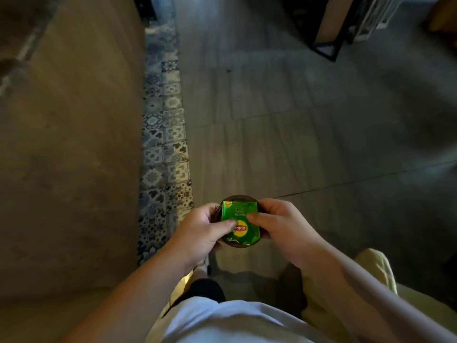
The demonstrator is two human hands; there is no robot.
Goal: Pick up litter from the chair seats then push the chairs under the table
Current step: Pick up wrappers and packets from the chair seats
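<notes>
green tea wrapper lies flat across dark round cup | left hand thumb pinches wrapper's left edge | right hand thumb pinches its right edge, fingers curled round cup

wrapper atop cup, between both hands, wall left

glossy green tea sachet, wood-grain floor, patterned glazed tiles
</notes>
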